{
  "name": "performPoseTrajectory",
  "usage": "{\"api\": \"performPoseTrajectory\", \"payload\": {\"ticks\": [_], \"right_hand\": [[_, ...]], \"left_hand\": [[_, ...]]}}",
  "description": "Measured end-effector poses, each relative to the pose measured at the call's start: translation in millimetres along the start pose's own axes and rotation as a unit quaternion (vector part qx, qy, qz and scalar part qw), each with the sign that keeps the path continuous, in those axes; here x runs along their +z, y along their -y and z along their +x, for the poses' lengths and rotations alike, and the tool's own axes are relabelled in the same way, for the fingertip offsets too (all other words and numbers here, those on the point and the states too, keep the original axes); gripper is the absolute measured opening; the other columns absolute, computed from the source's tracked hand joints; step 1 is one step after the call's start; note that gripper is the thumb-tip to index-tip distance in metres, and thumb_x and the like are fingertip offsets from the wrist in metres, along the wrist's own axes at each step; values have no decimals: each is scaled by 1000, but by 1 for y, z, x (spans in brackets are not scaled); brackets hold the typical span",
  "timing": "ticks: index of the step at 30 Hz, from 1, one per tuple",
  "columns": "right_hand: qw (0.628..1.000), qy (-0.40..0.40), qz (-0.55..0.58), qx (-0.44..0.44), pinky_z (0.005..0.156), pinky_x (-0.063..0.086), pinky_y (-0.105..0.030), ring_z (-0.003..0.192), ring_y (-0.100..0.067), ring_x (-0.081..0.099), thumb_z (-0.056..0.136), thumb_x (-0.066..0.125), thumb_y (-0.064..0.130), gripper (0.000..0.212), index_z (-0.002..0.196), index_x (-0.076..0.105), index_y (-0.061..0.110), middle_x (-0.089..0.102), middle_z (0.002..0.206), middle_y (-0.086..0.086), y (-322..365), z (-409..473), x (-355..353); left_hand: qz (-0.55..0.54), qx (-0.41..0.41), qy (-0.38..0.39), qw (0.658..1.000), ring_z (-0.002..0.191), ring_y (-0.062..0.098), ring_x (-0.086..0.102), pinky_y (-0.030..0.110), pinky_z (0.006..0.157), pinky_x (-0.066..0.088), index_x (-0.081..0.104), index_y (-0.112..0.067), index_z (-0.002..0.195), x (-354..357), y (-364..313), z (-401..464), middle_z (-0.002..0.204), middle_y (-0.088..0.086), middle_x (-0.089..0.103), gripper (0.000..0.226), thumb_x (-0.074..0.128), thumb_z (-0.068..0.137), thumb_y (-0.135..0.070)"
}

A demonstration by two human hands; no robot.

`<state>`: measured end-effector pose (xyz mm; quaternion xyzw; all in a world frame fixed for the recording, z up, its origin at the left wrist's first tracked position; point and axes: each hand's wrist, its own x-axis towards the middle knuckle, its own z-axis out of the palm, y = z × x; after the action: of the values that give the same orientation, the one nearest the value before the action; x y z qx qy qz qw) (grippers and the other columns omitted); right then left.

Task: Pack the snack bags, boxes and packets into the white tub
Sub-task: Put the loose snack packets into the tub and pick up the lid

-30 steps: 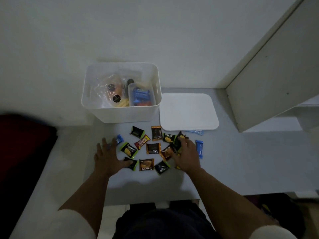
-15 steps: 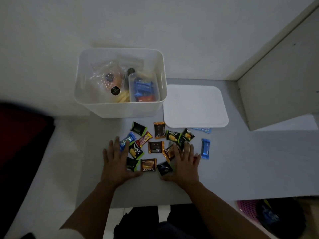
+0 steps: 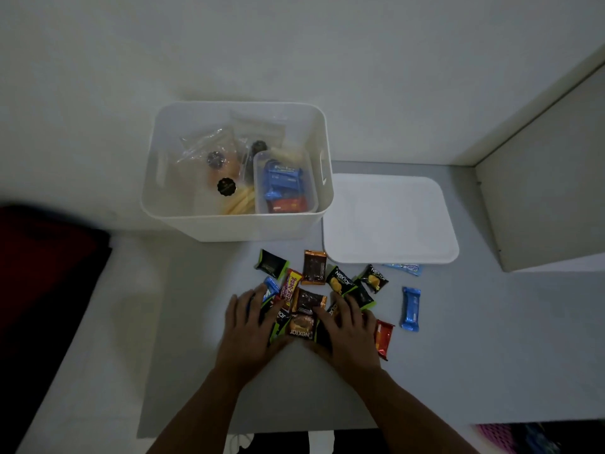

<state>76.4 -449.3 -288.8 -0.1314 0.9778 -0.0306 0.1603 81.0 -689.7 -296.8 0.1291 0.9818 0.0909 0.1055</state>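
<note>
**Scooping the loose packets: risk of spill at the lift**

Nearest: both hands lie flat over the pile on the grey table (image 3: 458, 355), fingers spread and near straight, nothing pinched. The left hand (image 3: 250, 326) presses on the green-edged packets at the pile's left; the right hand (image 3: 348, 329) covers those at the right, with a brown Nextar packet (image 3: 299, 327) between the two.

Likely trouble: slick wrappers, pressed together from the sides only, may squirt out or drop when lifted toward the tub. The red packet (image 3: 383, 339), just beside the right hand, looks outside the gather, and the blue bar (image 3: 411, 309) (well apart, to the right) will surely be missed.

Farther: the white tub (image 3: 235, 227), already partly filled, stands open behind the pile; its lid (image 3: 389, 221) lies beside it.
</note>
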Motion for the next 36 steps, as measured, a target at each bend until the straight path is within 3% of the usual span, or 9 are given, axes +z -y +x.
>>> {"api": "performPoseTrajectory", "payload": {"ticks": [4, 9, 12, 16, 20, 23, 27, 32, 36], "right_hand": [[999, -5, 38, 9, 96, 51, -59, 136, -36, 40, 88, 31, 84, 75, 142, 48, 36, 46, 152, -11, -1, 8, -6], [998, 6, 65, 8, 111, 31, -59, 152, -41, 15, 78, 33, 92, 100, 159, 1, 44, 2, 170, -11, 6, 18, -16], [1000, -4, 20, -14, 99, 44, -58, 143, -43, 36, 80, 31, 91, 95, 158, 22, 38, 23, 166, -13, 9, 26, -19], [998, -26, 0, -64, 90, 52, -51, 124, -36, 52, 92, 45, 70, 68, 148, 44, 32, 49, 148, -10, 3, 28, -12], [995, -48, 37, -75, 71, 58, -42, 108, -29, 55, 93, 52, 50, 45, 129, 53, 23, 53, 131, -8, 2, 28, -13], [994, -22, 78, -73, 58, 55, -36, 107, -28, 54, 94, 52, 45, 43, 130, 52, 21, 50, 131, -9, 1, 27, -12], [991, -7, 123, -47, 63, 56, -39, 104, -29, 57, 92, 62, 42, 41, 124, 54, 18, 51, 128, -11, 0, 35, -12], [986, 12, 167, -14, 70, 50, -35, 99, -26, 60, 89, 65, 45, 45, 126, 53, 22, 51, 121, -7, 2, 46, -24], [983, 22, 181, -4, 73, 52, -35, 100, -24, 61, 90, 64, 48, 46, 128, 53, 25, 50, 124, -4, 3, 48, -31]], "left_hand": [[12, -8, -34, 999, 132, 40, 45, 54, 106, 36, 58, -21, 139, 3, -4, -1, 150, 18, 44, 69, 40, 94, -70], [8, -36, -41, 998, 130, 39, 43, 49, 95, 40, 29, -27, 157, -5, -8, 4, 165, 15, 19, 84, 43, 90, -75], [11, -31, -40, 999, 125, 38, 45, 48, 91, 44, 23, -27, 159, -7, -5, 10, 167, 13, 13, 91, 39, 87, -81], [39, -13, -10, 999, 121, 36, 46, 48, 90, 47, 33, -29, 156, -9, -1, 17, 163, 8, 28, 88, 34, 87, -83], [53, -15, 5, 998, 117, 36, 48, 44, 84, 50, 42, -28, 149, -12, 1, 21, 146, 10, 45, 70, 46, 91, -68], [43, -16, -8, 999, 106, 32, 50, 39, 67, 55, 47, -26, 138, -17, -6, 22, 131, 9, 49, 51, 58, 92, -45], [10, 0, -22, 1000, 91, 25, 57, 31, 50, 52, 59, -23, 123, -24, -16, 26, 115, 6, 55, 45, 71, 80, -28], [-76, -6, -24, 997, 69, 20, 64, 28, 48, 52, 60, -22, 117, -31, -20, 35, 108, 2, 54, 46, 77, 74, -22], [-96, -19, -1, 995, 59, 21, 64, 24, 45, 44, 49, -24, 144, -38, -26, 43, 116, 4, 53, 76, 75, 72, -22]]}}
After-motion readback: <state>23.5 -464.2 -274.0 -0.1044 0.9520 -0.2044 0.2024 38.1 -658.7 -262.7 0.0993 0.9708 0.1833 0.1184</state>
